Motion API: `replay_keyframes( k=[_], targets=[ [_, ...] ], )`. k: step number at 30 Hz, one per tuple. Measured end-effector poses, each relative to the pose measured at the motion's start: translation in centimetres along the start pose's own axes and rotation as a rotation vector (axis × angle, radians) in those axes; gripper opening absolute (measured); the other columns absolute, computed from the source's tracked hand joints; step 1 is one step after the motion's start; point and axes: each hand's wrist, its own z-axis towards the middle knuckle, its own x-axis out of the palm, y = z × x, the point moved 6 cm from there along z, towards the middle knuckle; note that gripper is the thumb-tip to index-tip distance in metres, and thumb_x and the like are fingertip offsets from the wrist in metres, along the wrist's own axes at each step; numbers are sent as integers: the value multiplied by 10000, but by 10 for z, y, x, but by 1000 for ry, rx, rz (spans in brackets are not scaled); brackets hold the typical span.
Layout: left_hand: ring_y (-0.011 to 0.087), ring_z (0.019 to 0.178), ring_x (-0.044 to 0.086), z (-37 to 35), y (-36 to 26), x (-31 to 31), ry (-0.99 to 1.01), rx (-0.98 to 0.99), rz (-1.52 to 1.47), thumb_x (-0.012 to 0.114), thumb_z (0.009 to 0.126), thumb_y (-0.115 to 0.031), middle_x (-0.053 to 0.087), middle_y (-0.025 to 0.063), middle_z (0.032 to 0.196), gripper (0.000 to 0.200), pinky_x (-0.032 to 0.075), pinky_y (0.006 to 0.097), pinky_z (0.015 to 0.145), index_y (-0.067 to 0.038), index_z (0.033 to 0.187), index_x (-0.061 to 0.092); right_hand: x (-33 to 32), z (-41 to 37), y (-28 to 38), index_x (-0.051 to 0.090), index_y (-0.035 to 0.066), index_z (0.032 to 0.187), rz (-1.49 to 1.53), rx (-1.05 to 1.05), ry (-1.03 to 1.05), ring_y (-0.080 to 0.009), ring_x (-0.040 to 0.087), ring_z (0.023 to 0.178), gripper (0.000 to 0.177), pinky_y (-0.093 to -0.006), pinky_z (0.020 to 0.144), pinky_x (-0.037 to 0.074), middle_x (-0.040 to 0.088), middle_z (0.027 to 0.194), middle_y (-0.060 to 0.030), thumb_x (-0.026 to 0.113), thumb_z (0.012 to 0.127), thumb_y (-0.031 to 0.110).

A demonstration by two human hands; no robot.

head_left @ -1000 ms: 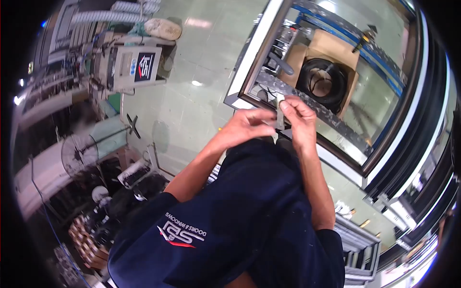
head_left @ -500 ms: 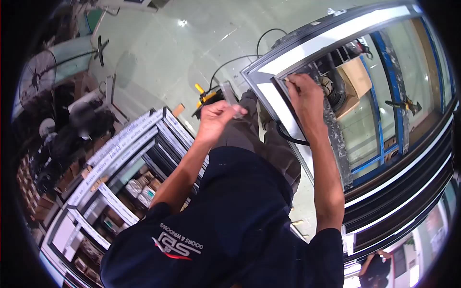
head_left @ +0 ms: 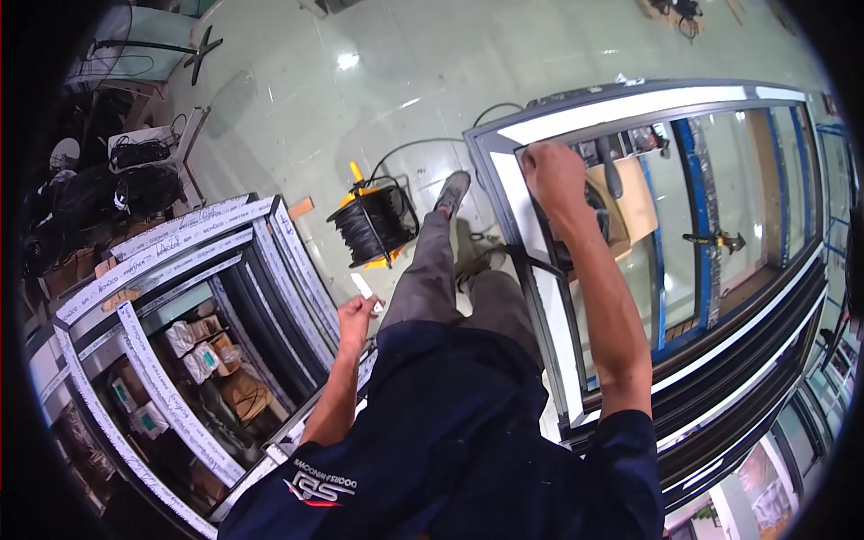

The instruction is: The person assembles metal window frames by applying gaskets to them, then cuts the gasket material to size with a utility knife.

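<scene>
My left hand (head_left: 358, 317) is closed around a thin white strip (head_left: 363, 286), held low in front of my left thigh. The strip's upper end sticks out past the fingers; its lower part is covered by them. My right hand (head_left: 553, 173) is at the near inner corner of a grey-and-white window frame (head_left: 508, 171), which lies on top of a stack of frames. Its fingers are curled against the frame's inner edge, and what they pinch, if anything, is hidden beneath them.
A black cable reel (head_left: 373, 225) with yellow parts stands on the floor near my foot. To the left lie stacked wrapped frames (head_left: 171, 270). Through the right frame I see a cardboard box (head_left: 634, 202) and a clamp-like tool (head_left: 717, 240) over blue-edged bars.
My left hand has moved down and left with the strip, which now looks white rather than clear. My right hand stays at the frame corner, fingers more curled. The view has shifted, exposing the cable reel.
</scene>
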Motion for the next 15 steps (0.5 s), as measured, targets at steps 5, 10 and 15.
replay_keyframes(
  k=[5, 10, 15],
  targets=[
    [105, 716, 658, -8, 13, -16, -55, 8, -66, 690, 936, -216, 757, 60, 821, 236, 523, 272, 659, -61, 758, 703, 2, 0, 2, 670, 82, 706, -76, -160, -30, -360, 685, 721, 125, -465, 661, 542, 675, 728, -156, 649, 827, 103],
    [109, 727, 674, 4, 10, -25, -66, 44, -127, 693, 944, -244, 761, 60, 827, 260, 510, 275, 658, -73, 748, 695, 1, -5, 3, 637, 74, 760, -6, -181, -118, -344, 674, 727, 95, -451, 641, 530, 665, 766, -132, 689, 820, 127],
    [105, 737, 676, 13, 3, -26, -68, 37, -100, 696, 953, -271, 762, 63, 839, 261, 506, 273, 658, -75, 782, 707, 3, -9, 3, 600, 45, 809, 18, -150, -140, -368, 673, 707, 123, -466, 643, 529, 657, 725, -162, 639, 860, 149]
  ],
)
